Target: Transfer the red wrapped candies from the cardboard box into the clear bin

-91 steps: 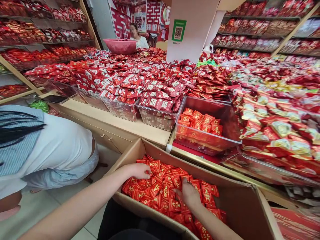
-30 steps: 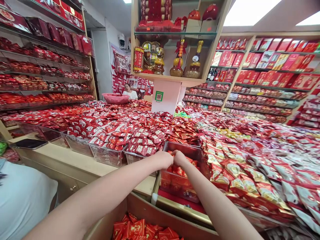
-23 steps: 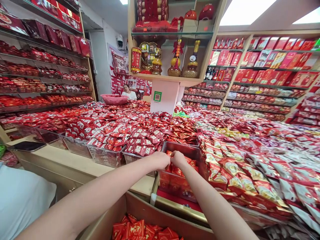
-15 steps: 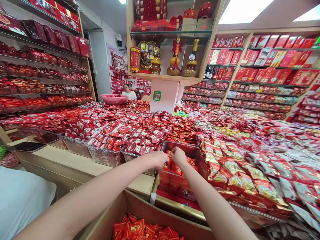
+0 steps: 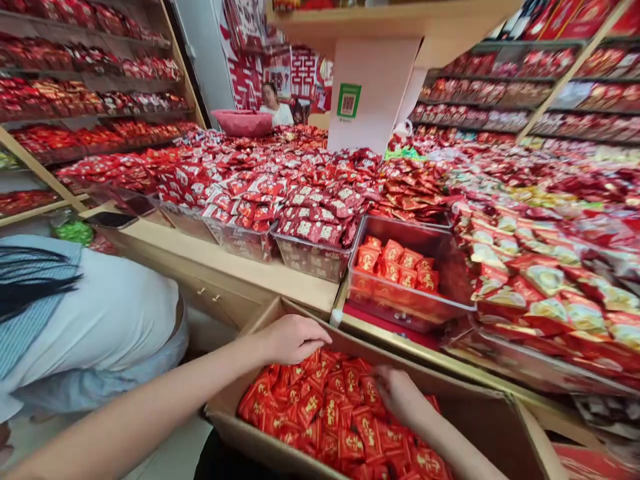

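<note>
Below me a cardboard box (image 5: 500,427) holds many small red packets with gold print (image 5: 333,413). Over the box's far left part is my left hand (image 5: 295,337), fingers stretched forward and nothing visible in them. Lower and to the right, my right hand (image 5: 397,393) reaches into the box among the packets; its fingers are blurred, and I cannot make out whether they grip one. Beyond the box stands a clear plastic bin (image 5: 420,310), with similar red packets (image 5: 400,267) lined up in its left part.
Bins of maroon packets (image 5: 320,213) and red-and-gold packets (image 5: 545,287) flank the clear bin. A person in a white top (image 5: 115,300) bends down at left. A wooden counter edge (image 5: 250,267) runs behind the box. A pink basket (image 5: 243,123) stands farther back.
Both hands have left the clear bin and come down to the cardboard box. My view has tilted downward, showing more of the box, and the person at left is more in view.
</note>
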The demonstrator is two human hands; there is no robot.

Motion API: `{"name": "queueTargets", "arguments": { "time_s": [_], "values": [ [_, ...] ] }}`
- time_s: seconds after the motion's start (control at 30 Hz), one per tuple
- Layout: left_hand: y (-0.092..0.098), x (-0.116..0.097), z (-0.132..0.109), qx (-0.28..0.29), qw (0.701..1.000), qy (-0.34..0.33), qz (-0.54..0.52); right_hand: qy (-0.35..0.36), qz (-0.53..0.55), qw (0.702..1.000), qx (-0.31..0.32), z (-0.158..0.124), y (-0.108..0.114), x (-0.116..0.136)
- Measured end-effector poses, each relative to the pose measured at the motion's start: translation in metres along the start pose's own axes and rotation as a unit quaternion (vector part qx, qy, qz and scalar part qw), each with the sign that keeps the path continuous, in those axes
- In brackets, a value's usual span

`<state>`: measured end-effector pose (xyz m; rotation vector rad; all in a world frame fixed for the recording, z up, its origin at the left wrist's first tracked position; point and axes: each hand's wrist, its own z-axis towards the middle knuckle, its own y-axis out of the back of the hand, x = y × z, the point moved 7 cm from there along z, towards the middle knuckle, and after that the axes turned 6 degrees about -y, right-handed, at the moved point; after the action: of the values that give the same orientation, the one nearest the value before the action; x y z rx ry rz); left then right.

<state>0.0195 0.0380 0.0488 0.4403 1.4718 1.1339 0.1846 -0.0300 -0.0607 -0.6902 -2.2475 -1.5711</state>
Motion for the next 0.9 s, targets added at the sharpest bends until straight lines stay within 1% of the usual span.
{"name": "queueTargets", "arguments": {
  "time_s": [0.03,0.07,0.13,0.2,0.23,0.33,0.43,0.5,0.53,0.57,0.6,0.67,0.7,0.73,0.77,0.83,0.87,0.9],
  "values": [
    [-0.017,0.008,-0.006,0.028,1.000,0.011,-0.004,-0.038,-0.008,0.999,-0.002,0.008,-0.017,-0.022],
    [-0.030,0.017,-0.011,0.038,0.999,0.035,-0.009,-0.070,-0.011,0.997,-0.003,0.015,-0.032,-0.039],
    [-0.048,0.039,-0.018,0.037,0.992,0.113,-0.034,-0.097,-0.007,0.995,-0.007,0.025,-0.051,-0.059],
    [-0.059,0.057,-0.025,0.041,0.979,0.189,-0.069,-0.109,0.006,0.994,-0.013,0.027,-0.061,-0.066],
    [-0.063,0.062,-0.027,0.046,0.972,0.213,-0.085,-0.111,0.015,0.994,-0.015,0.027,-0.064,-0.067],
    [-0.068,0.065,-0.030,0.053,0.964,0.231,-0.118,-0.105,0.047,0.993,-0.008,0.023,-0.065,-0.066],
    [-0.072,0.059,-0.029,0.047,0.959,0.239,-0.144,-0.083,0.091,0.992,-0.011,0.023,-0.050,-0.056],
    [-0.077,0.051,-0.026,0.044,0.958,0.235,-0.155,-0.057,0.121,0.991,-0.021,0.021,-0.034,-0.038],
    [-0.081,0.047,-0.024,0.045,0.955,0.233,-0.175,-0.043,0.159,0.986,-0.016,0.019,-0.028,-0.027],
    [-0.087,0.042,-0.021,0.048,0.949,0.230,-0.212,-0.029,0.213,0.977,-0.005,0.017,-0.023,-0.014],
    [-0.093,0.036,-0.019,0.054,0.937,0.225,-0.263,-0.017,0.279,0.960,0.011,0.014,-0.020,-0.002],
    [-0.107,0.024,-0.016,0.065,0.898,0.214,-0.379,0.000,0.407,0.912,0.042,0.007,-0.019,0.018],
    [-0.111,0.019,-0.015,0.066,0.879,0.211,-0.423,0.003,0.452,0.891,0.050,0.005,-0.021,0.024],
    [-0.114,0.017,-0.014,0.061,0.867,0.211,-0.447,0.005,0.475,0.878,0.054,0.003,-0.023,0.028],
    [-0.116,0.016,-0.015,0.051,0.863,0.213,-0.456,0.006,0.487,0.871,0.057,0.003,-0.026,0.031],
    [-0.114,0.016,-0.017,0.032,0.864,0.215,-0.454,0.013,0.490,0.869,0.064,0.002,-0.029,0.034],
    [-0.112,0.016,-0.018,0.023,0.867,0.210,-0.450,0.025,0.476,0.877,0.061,0.002,-0.027,0.037],
    [-0.109,0.016,-0.019,0.015,0.871,0.203,-0.448,0.043,0.448,0.892,0.048,0.000,-0.020,0.042]
  ]
}}
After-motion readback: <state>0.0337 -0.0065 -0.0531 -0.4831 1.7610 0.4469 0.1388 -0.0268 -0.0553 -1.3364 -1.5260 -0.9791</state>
